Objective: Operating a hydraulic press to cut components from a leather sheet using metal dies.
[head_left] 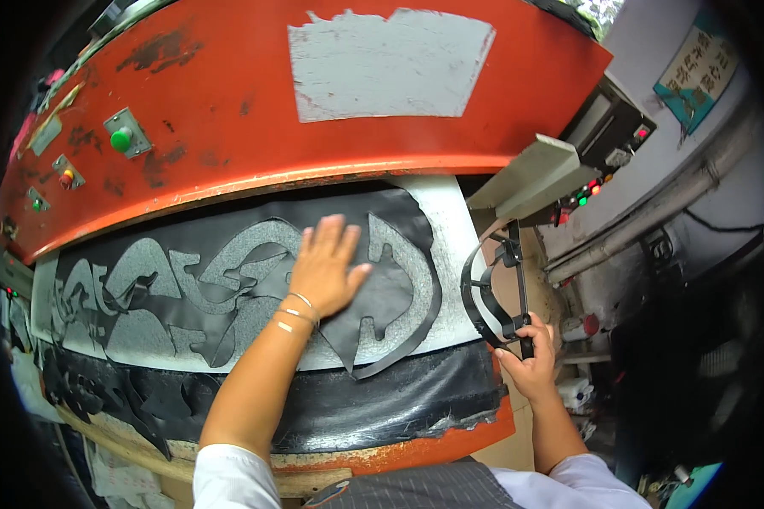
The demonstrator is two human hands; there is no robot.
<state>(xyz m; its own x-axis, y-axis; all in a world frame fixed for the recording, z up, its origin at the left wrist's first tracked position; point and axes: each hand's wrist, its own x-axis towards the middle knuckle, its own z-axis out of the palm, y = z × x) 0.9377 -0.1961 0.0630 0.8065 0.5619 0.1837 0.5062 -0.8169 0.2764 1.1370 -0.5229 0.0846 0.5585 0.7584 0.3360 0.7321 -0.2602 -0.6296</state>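
Observation:
My left hand (324,265) lies flat with fingers spread on a black sheet (390,208) that looks like leather or synthetic material. Curved shapes have been cut out of this sheet, and the pale speckled board (460,318) shows through the gaps. Off the board's right end, my right hand (530,363) grips a black cutting die (523,276) by its near end. The die is an open metal frame with a curved band and cross braces, held up on edge. A strip of the sheet curls loosely between the cut-outs.
A large red press beam (229,93) with push buttons (121,139) spans the far side. A metal arm (530,178) with a lit control box juts in at right. Along the near edge lies a black covering (356,407), with dark scraps (136,394) at its left.

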